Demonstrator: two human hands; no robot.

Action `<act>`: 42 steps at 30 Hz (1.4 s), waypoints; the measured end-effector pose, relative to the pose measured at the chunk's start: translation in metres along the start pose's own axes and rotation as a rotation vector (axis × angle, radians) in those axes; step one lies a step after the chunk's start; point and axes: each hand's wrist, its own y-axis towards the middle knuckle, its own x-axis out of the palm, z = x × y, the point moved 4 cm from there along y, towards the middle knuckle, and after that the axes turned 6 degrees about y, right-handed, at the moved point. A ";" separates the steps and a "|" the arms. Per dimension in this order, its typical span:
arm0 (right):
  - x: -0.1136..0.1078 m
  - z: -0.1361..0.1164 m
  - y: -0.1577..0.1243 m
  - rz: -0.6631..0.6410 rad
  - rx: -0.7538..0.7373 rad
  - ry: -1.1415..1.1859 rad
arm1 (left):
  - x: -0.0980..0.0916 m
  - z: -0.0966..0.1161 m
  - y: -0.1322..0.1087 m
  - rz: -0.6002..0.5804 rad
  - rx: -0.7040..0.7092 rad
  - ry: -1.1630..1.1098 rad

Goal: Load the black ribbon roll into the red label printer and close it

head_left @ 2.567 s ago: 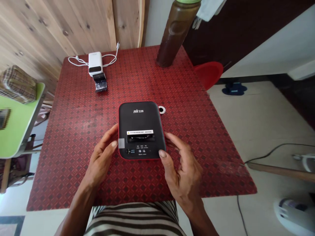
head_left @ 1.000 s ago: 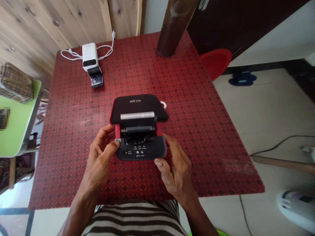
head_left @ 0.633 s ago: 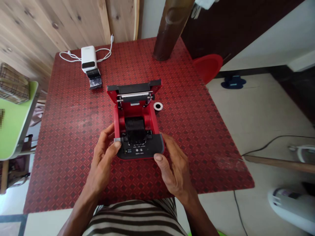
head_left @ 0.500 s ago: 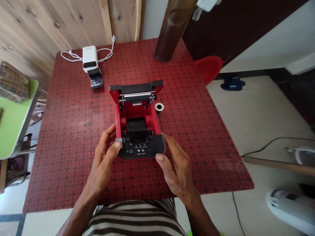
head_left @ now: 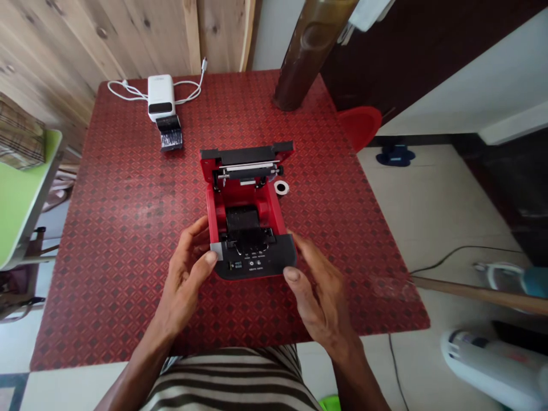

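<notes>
A red and black label printer (head_left: 254, 257) stands on the table in front of me with its lid (head_left: 248, 162) raised. Inside its red bay lies a black roll (head_left: 242, 220), with a dark strip running toward the front panel. My left hand (head_left: 190, 274) grips the near left corner, thumb on top by a grey patch and fingers along the side. At the near right corner my right hand (head_left: 319, 285) holds the printer, its thumb at the front edge. Close to the printer's right side is a small white ring-shaped roll (head_left: 281, 188) with a dark centre.
On the red patterned table (head_left: 128, 257), a white device (head_left: 161, 97) with a looped white cable (head_left: 190, 91) sits at the back left, a dark strip hanging from it. A brown pipe (head_left: 310, 51) rises at the back. A red stool (head_left: 362, 125) stands beyond the right edge.
The printer and both hands have shifted slightly right relative to the white roll. The camera view has turned a little. Both hands keep their hold, and the lid stays up.
</notes>
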 end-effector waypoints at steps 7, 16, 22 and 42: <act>-0.004 -0.046 0.048 -0.008 -0.384 -0.238 | -0.004 -0.006 0.001 0.043 0.118 0.121; 0.046 -0.063 0.110 -0.679 -0.175 -0.593 | -0.006 -0.010 0.002 0.061 0.145 0.169; 0.059 -0.074 0.129 -0.760 -0.076 -0.681 | -0.005 -0.007 0.002 0.067 0.131 0.169; 0.060 -0.070 0.135 -0.673 -0.067 -0.726 | -0.007 -0.010 0.004 0.036 0.118 0.150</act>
